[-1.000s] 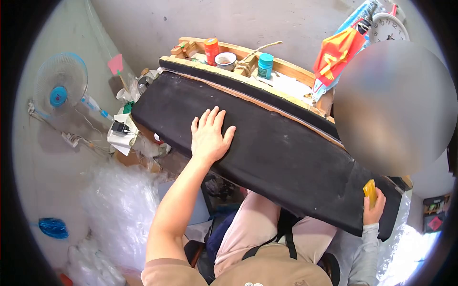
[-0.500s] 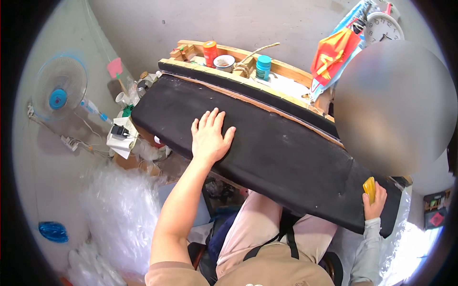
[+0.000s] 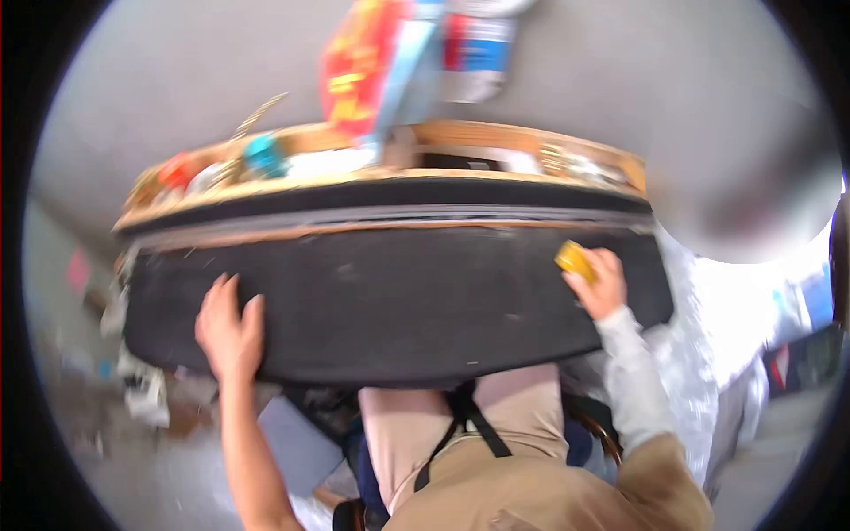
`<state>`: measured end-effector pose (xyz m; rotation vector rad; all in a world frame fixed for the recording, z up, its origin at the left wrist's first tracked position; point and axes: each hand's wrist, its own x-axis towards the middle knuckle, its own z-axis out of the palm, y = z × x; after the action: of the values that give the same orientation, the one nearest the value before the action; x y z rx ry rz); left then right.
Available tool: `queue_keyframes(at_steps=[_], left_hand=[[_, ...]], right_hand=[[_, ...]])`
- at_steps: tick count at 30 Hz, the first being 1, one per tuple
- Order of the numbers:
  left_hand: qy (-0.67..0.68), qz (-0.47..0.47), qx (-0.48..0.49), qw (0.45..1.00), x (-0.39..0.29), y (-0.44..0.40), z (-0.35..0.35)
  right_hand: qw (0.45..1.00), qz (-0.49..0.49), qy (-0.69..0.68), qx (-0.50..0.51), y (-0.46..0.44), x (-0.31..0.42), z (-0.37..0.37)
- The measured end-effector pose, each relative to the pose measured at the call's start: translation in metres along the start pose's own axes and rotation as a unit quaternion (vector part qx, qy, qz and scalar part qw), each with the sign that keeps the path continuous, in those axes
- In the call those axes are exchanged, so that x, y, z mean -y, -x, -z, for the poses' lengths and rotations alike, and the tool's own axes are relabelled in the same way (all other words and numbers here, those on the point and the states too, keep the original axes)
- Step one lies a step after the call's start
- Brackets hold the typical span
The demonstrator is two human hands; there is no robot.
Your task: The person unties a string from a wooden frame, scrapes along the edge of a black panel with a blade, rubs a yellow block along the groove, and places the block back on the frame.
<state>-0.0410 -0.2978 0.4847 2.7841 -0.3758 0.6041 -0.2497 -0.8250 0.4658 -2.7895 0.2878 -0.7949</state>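
Note:
A long board covered in black point(image 3: 398, 301) stretches across in front of me above my lap. My left hand point(image 3: 230, 327) lies on its left part, fingers apart and holding nothing. Near the board's right end, my right hand point(image 3: 604, 279) grips a small yellow block point(image 3: 575, 262), its exact kind unclear. A light grey sleeve point(image 3: 637, 376) covers my right forearm. The picture is smeared by motion, so small marks on the black surface are hard to read.
Behind the board runs a wooden tray point(image 3: 496, 133) holding a teal container point(image 3: 265, 156), an orange-red container point(image 3: 177, 170) and rope point(image 3: 257, 117). A red and yellow cloth point(image 3: 359, 71) hangs above. Clear plastic sheeting point(image 3: 695, 345) lies at the right. A blurred round shape point(image 3: 753, 186) covers the upper right.
My view has swung right, so the board now looks nearly level. My right hand, still on the yellow block, has moved from near the board's front right corner towards its back edge.

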Motion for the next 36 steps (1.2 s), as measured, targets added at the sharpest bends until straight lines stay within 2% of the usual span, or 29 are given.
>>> queue_keyframes(at_steps=[1, 3, 6, 10, 12, 16, 18, 20, 22, 25, 27, 29, 31, 34, 36], left_hand=[[0.029, -0.001, 0.008, 1.000, 0.003, 0.000, -0.003], [-0.005, 0.004, 0.028, 1.000, 0.017, 0.005, -0.018], [-0.039, 0.022, 0.047, 0.998, 0.026, 0.009, -0.027], [-0.026, 0.026, 0.058, 0.998, 0.026, 0.008, -0.024], [-0.028, 0.022, 0.055, 0.998, 0.027, 0.008, -0.024], [-0.017, 0.014, 0.047, 0.999, 0.029, 0.007, -0.026], [-0.018, 0.007, 0.043, 0.999, 0.030, 0.005, -0.026], [-0.018, -0.002, 0.039, 0.999, 0.032, 0.005, -0.026], [-0.005, -0.013, 0.030, 0.999, 0.034, 0.006, -0.027], [0.001, -0.014, 0.026, 1.000, 0.035, 0.007, -0.028], [0.003, -0.008, 0.027, 1.000, 0.034, 0.006, -0.027], [0.001, 0.003, 0.030, 1.000, 0.034, 0.004, -0.028], [0.002, 0.000, 0.027, 1.000, 0.037, 0.004, -0.028], [0.006, 0.005, 0.031, 0.999, 0.041, 0.002, -0.031], [-0.014, 0.026, 0.040, 0.999, 0.039, 0.002, -0.031]], right_hand=[[0.999, -0.045, -0.014, -0.021, 0.003, -0.001, 0.001], [0.994, -0.089, -0.033, -0.049, 0.000, -0.006, 0.003], [0.981, -0.169, 0.016, -0.091, -0.009, -0.022, 0.006], [0.969, -0.206, 0.085, -0.109, -0.033, -0.041, 0.000], [0.949, -0.263, 0.132, -0.114, -0.046, -0.051, -0.003], [0.947, -0.241, 0.162, -0.136, -0.058, -0.046, -0.020], [0.966, -0.183, 0.151, -0.106, -0.058, -0.016, -0.028], [0.987, -0.122, 0.070, -0.075, -0.057, 0.016, -0.032], [0.992, -0.070, 0.064, -0.089, -0.053, 0.017, -0.037], [0.963, -0.178, 0.183, -0.086, -0.055, -0.045, -0.008], [0.951, -0.213, 0.209, -0.084, -0.051, -0.097, 0.010], [0.946, -0.218, 0.224, -0.087, -0.052, -0.114, 0.011], [0.942, -0.244, 0.211, -0.093, -0.054, -0.096, -0.002], [0.988, -0.071, 0.096, -0.100, -0.041, -0.041, -0.013], [0.988, -0.096, 0.076, -0.091, -0.033, -0.058, -0.005]])
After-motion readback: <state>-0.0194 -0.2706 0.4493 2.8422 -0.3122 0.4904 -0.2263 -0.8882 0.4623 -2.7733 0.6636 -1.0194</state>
